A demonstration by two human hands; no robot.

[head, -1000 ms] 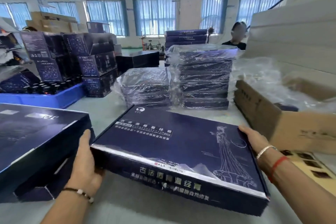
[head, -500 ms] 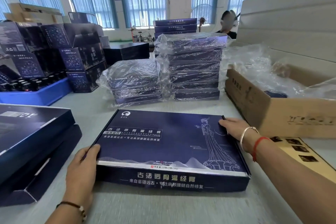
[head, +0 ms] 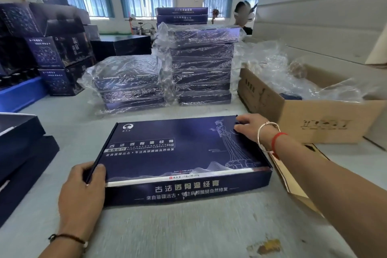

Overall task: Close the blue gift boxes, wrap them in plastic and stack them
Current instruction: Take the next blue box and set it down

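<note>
A flat dark blue gift box (head: 178, 153) with white lettering and a drawn figure lies closed on the grey table in front of me. My left hand (head: 83, 190) grips its near left corner, thumb over the lid edge. My right hand (head: 253, 126) holds the far right corner, fingers curled on the lid. Behind it stand two stacks of plastic-wrapped blue boxes, a low one (head: 127, 84) and a taller one (head: 203, 65). Clear plastic wrap (head: 272, 69) spills from an open cardboard carton (head: 314, 121) at right.
Open dark blue boxes (head: 18, 153) lie at the left edge. A blue tray (head: 21, 94) and stacked dark cartons (head: 58, 52) stand far left. Flat brown cardboard (head: 293, 184) lies by my right forearm. White foam slabs (head: 324, 16) rise at right. A person (head: 243, 16) stands behind.
The box has been lowered from a tilted hold to lie flat on the table. My right hand slid to the far right corner; my left hand stayed on the near left corner.
</note>
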